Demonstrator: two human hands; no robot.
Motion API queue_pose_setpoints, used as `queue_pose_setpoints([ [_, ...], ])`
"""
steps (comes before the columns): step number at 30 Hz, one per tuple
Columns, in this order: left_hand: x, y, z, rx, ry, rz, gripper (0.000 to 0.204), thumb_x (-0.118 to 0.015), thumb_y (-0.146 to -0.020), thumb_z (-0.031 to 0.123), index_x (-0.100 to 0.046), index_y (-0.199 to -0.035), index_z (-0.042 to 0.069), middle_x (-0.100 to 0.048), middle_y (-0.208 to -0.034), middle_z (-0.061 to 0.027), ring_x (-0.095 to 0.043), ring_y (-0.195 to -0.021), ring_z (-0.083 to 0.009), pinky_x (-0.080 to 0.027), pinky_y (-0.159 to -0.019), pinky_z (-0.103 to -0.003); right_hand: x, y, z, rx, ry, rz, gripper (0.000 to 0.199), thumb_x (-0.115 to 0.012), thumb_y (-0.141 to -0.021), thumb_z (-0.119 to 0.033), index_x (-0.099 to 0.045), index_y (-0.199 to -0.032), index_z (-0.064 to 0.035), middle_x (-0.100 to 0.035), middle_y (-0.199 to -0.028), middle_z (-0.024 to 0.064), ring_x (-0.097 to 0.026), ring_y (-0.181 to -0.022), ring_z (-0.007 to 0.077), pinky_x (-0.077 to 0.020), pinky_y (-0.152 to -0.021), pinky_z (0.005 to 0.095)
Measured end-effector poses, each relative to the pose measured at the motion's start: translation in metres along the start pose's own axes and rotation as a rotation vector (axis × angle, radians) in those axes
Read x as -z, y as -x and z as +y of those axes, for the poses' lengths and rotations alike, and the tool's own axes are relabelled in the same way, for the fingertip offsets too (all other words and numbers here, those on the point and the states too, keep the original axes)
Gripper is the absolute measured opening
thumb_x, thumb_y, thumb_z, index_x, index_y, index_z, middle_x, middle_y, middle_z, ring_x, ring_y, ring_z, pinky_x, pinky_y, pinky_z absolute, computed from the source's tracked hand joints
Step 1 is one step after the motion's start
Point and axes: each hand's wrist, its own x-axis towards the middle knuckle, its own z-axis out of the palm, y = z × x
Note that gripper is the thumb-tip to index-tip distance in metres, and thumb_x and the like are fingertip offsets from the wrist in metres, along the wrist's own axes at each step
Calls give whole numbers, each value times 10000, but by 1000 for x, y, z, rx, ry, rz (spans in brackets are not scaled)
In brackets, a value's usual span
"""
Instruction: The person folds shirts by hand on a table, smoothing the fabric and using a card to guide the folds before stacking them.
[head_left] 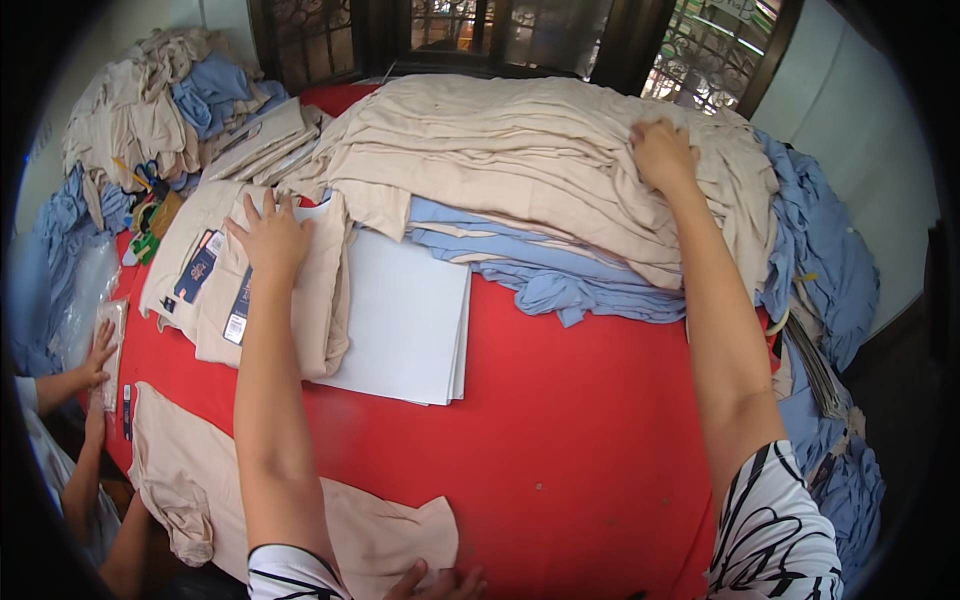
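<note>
Folded beige garments (pixel 322 300), dark tags (pixel 198 268) showing, overlapping at left, long layered beige garment pile (pixel 480 150) at back

On my feed, the left forearm (pixel 272 430) hides part of a beige garment (pixel 190 450) at eight o'clock; the navy tag's (pixel 197 270) fine print, at nine, is unreadable; six o'clock's edge crops a co-worker's hand (pixel 437 584).

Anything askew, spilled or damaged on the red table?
Only minor: bunched blue cloth bulges out below the beige garments, while neighbouring layers lie flatter. White sheets sit slightly misaligned at their right edge. No spill or damage visible.
</note>
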Motion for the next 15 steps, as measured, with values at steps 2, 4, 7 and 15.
queue_pose_setpoints([
  [2, 25, 21, 23, -46, 8, -63, 647, -587, -883, 517, -456, -1455, 244, -354, -1557, -81, -219, -1456, -413, -97, -1115, -713, -10, -17, 71, 123, -375, -133, 266, -660, -838, -210, -720, -1070, -95, -658, -1125, 107, -557, -1128, 311, -441, -954, 460],
  [4, 70, 80, 50, -5, 55, -264, 676, -638, -867, 469, -429, -1469, 244, -358, -1552, -85, -218, -1457, -408, -116, -1104, -725, -18, -12, 99, 234, -429, -140, 267, -681, -838, -241, -727, -1045, -79, -669, -1084, 106, -578, -1079, 298, -450, -939, 427],
  [7, 42, 145, 41, 54, -2, -123, 686, -618, -889, 374, -341, -1511, 298, -324, -1573, -77, -202, -1468, -398, -121, -1087, -746, 0, 7, 99, 325, -205, 37, 279, -675, -861, -260, -721, -1037, -49, -689, -1024, 127, -630, -965, 296, -471, -893, 374],
  [15, 1, 149, -1, -104, -50, -30, 600, -556, -921, 236, -373, -1482, 342, -339, -1568, -30, -267, -1444, -395, -202, -1071, -744, -10, -14, 138, 98, -775, 63, 312, -555, -977, -287, -677, -1084, -20, -701, -963, 184, -664, -906, 310, -481, -830, 345],
])
